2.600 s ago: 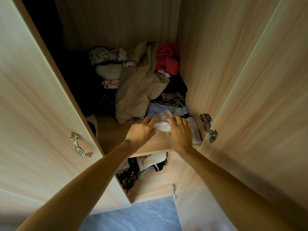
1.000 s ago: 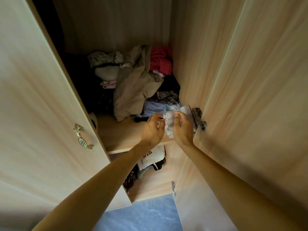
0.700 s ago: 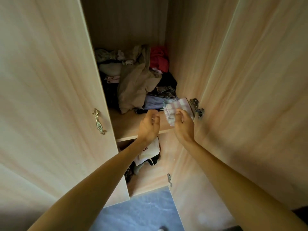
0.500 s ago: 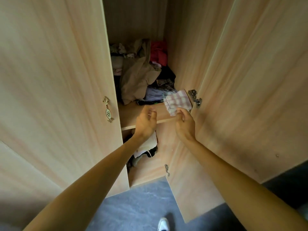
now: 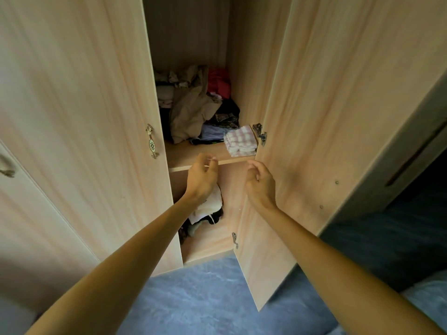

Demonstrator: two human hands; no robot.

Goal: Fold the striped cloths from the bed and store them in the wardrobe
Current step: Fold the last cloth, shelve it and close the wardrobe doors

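Note:
A folded stack of pink-and-white striped cloths [image 5: 240,141] lies on the wardrobe shelf [image 5: 193,157], at its front right corner beside the door hinge. My left hand [image 5: 202,176] hovers just below the shelf's front edge, fingers loosely curled, holding nothing. My right hand [image 5: 260,182] hangs a little lower and to the right, in front of the right door, fingers apart and empty. Neither hand touches the cloths.
A loose heap of clothes [image 5: 193,105], beige, red and dark, fills the back of the shelf. More clothes [image 5: 208,209] sit in the compartment below. The left door [image 5: 84,117] and right door [image 5: 326,117] stand open. Blue floor [image 5: 193,298] lies below.
Both hands let go of the striped cloths and drew back from the shelf. The stack now rests alone at the front right corner. The view pulled back from the wardrobe.

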